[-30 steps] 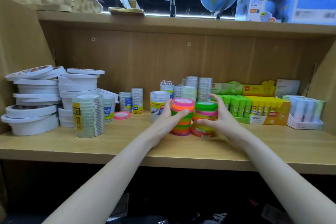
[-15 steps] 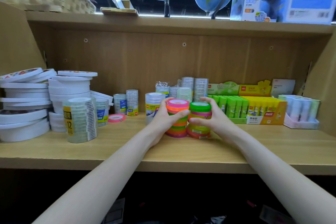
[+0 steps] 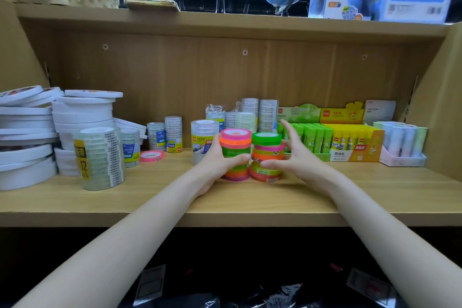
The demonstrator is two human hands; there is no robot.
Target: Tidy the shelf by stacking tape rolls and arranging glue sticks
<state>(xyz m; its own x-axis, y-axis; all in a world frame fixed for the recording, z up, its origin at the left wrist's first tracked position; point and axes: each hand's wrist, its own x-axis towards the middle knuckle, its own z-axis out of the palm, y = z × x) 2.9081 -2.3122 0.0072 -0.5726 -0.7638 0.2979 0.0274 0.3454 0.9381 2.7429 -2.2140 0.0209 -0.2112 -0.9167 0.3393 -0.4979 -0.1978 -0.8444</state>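
Note:
Two stacks of neon tape rolls stand side by side mid-shelf: the left stack (image 3: 236,135) has a pink roll on top, the right stack (image 3: 267,144) a green one. My left hand (image 3: 218,161) grips the left stack, thumb across its front. My right hand (image 3: 298,156) is beside the right stack with fingers spread and straight, and its thumb tip is at the stack's front. A lone pink roll (image 3: 152,156) lies flat to the left. Green glue sticks (image 3: 312,139) and yellow glue sticks (image 3: 350,137) stand in display boxes on the right.
White tape rolls (image 3: 83,117) are piled at the far left, with a tall clear tape stack (image 3: 100,157) in front. Small clear tape packs (image 3: 172,134) stand behind. A tray of pastel sticks (image 3: 402,144) sits far right. The shelf front edge (image 3: 225,217) is near.
My right hand's fingers have straightened and come off the right stack. My left hand keeps its grip on the left stack. The two stacks stay next to each other.

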